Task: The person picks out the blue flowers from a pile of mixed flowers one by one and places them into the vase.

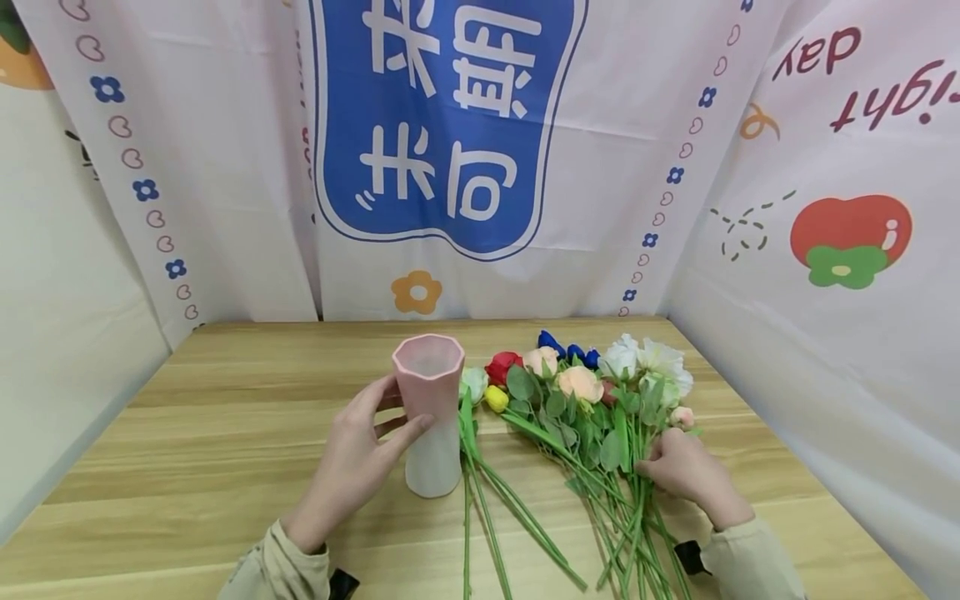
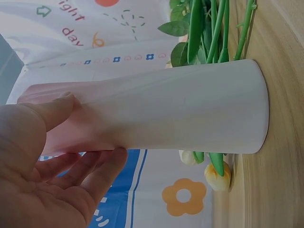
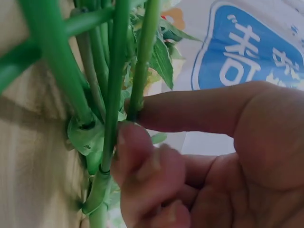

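Observation:
A tall vase [image 1: 433,425], pink at its faceted rim and white below, stands upright on the table. My left hand [image 1: 363,454] holds it from the left, thumb across the near side and fingers behind. The left wrist view shows the same vase [image 2: 180,109] with the thumb near its pink top. On the right, artificial flowers lie in a pile, with green stems [image 1: 637,533] toward me. My right hand [image 1: 686,471] pinches a stem [image 3: 145,57] between thumb and forefinger, below the white flowers [image 1: 648,367]. Other stems run close beside those fingertips.
Red, peach, yellow and blue blooms, among them a peach rose [image 1: 581,384], lie at the pile's far end. Several loose stems [image 1: 487,517] spread just right of the vase. Printed cloth [image 1: 247,208] hangs behind and along both sides of the wooden table [image 1: 225,433].

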`<state>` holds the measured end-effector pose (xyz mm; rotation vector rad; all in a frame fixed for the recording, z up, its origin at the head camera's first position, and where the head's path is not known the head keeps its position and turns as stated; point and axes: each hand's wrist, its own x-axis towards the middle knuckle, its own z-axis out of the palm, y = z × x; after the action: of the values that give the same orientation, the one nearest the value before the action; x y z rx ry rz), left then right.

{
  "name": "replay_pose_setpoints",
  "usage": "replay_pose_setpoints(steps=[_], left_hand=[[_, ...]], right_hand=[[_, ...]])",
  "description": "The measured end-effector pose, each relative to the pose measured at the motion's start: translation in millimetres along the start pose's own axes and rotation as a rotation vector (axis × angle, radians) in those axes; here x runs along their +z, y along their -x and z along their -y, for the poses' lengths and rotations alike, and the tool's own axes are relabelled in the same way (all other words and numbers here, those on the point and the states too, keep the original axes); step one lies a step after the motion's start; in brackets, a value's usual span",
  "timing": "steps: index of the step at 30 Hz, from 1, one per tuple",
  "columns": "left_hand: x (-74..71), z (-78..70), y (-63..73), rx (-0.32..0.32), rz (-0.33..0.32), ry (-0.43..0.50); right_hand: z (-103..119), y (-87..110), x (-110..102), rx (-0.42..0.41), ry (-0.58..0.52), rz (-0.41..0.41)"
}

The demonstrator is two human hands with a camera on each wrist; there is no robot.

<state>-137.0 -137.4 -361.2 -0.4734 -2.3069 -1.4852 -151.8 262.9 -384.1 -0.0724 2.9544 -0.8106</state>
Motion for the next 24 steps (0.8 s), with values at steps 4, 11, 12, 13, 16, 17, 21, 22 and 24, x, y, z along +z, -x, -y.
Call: replay_pose_setpoints(steps=[4, 11, 12, 13, 16, 17, 21, 22, 24], left_hand=[[-0.7, -0.5, 0.4, -0.009, 0.002, 0.002], [-2.2, -0.4, 0.2, -0.005, 0.001, -0.019], [-2.3, -0.3, 0.0, -0.002, 0.002, -0.021], [-2.2, -0.4, -0.2, 0.000, 0.002, -0.024], [-1.7, 0.3, -0.6, 0.008, -0.004, -0.029], [-1.3, 0.5, -0.6, 0.011, -0.004, -0.028], [1.1, 1.2, 0.2, 0.020, -0.003, -0.017], [1.5, 1.2, 0.6, 0.021, -0.003, -0.015], [1.6, 1.0, 1.3, 0.020, -0.011, -0.013]], right_hand=[[-2, 0.2, 0, 0.036, -0.078, -0.026], [-5, 0.2, -3, 0.075, -0.094, -0.124], [-6, 0.2, -4, 0.077, -0.089, -0.136], [-6, 0.5, -4, 0.077, -0.088, -0.146], [-6, 3.2, -7, 0.071, -0.082, -0.175], [-6, 5.0, -9, 0.073, -0.086, -0.186], [-4, 12.4, -13, 0.073, -0.091, -0.217], [-3, 13.7, -14, 0.071, -0.089, -0.222], [-1, 14.5, -13, 0.056, -0.088, -0.233]])
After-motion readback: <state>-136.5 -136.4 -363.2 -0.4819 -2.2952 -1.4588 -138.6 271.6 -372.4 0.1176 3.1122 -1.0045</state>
